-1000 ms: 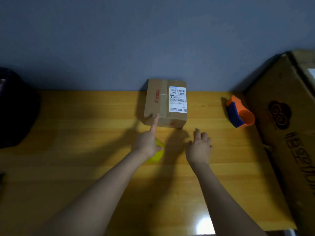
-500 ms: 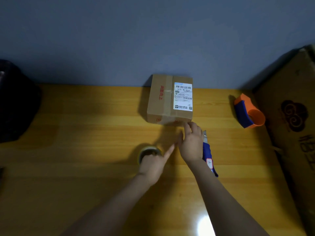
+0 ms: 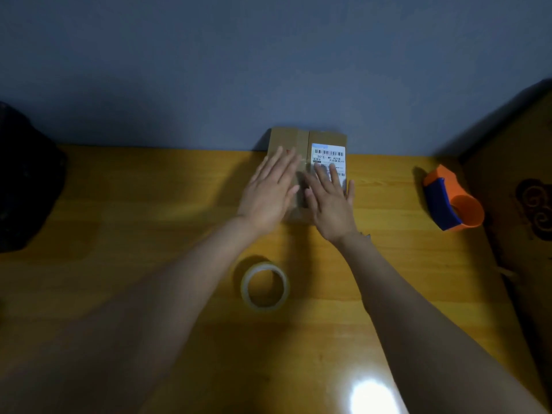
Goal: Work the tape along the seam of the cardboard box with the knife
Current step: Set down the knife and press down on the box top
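Note:
A small cardboard box (image 3: 301, 138) with a white shipping label (image 3: 328, 153) stands at the back of the wooden table against the wall; a taped seam runs down its top. My left hand (image 3: 270, 192) lies flat, fingers apart, on the box's left half. My right hand (image 3: 330, 198) lies flat on the right half, over the label's lower part. Neither hand holds anything. The knife is almost wholly hidden under my right forearm; only a small dark tip (image 3: 366, 234) shows beside the wrist. A roll of clear tape (image 3: 264, 286) lies between my forearms.
An orange and blue tape dispenser (image 3: 452, 198) sits at the right. A large cardboard carton (image 3: 525, 204) fills the right edge. A dark bag (image 3: 24, 180) sits at the left. The table (image 3: 134, 204) reflects a bright light near the front.
Both hands moved forward from the table onto the box top and opened flat. The left hand let go of the tape roll, which now lies uncovered; the knife is hidden under my right arm.

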